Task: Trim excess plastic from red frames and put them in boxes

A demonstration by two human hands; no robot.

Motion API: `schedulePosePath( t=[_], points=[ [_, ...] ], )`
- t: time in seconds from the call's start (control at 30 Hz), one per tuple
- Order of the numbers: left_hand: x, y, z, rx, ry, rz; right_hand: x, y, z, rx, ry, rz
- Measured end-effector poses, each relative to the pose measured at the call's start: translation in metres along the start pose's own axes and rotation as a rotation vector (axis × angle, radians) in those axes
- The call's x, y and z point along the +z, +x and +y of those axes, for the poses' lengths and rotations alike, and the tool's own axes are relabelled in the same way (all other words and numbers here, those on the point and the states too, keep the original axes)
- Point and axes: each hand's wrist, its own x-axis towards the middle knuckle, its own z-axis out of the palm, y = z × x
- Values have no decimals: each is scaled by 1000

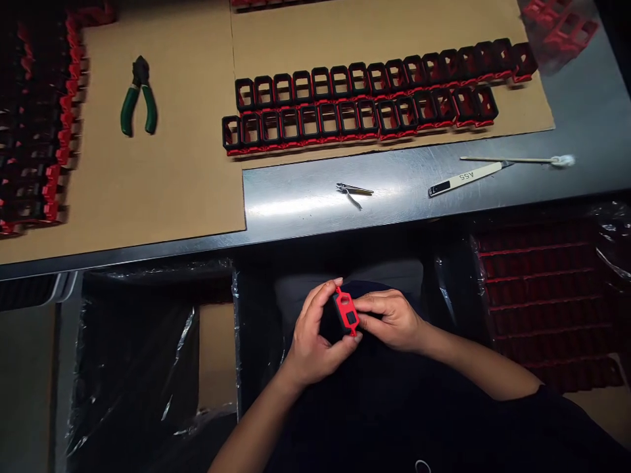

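Both my hands are low in front of my lap, below the table edge, closed around one small red and black plastic part [346,314]. My left hand [315,335] grips it from the left, thumb and fingers curled round it. My right hand [389,318] pinches its right side. On the table above, two long rows of similar black and red frame parts [365,105] stand on a cardboard sheet [394,26].
Green-handled cutters [139,98] lie on the left cardboard sheet [162,184]. Small metal clippers [352,191], a white-handled tool marked A55 [466,177] and a cotton swab [517,159] lie on the steel table [305,203]. More parts are stacked at far left [34,131] and in a box at right [542,295].
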Motion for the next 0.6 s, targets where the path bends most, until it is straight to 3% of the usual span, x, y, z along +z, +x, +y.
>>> schedulePosePath(
  t=[0.27, 0.4, 0.6],
  points=[
    [4, 7, 0, 164, 121, -1, -11, -2, -10, 54, 38, 150],
    [6, 9, -4, 239, 205, 8, -10, 1, -20, 116, -65, 126],
    [4, 7, -13, 328, 297, 52, -14, 0, -25, 39, -149, -24]
  ],
)
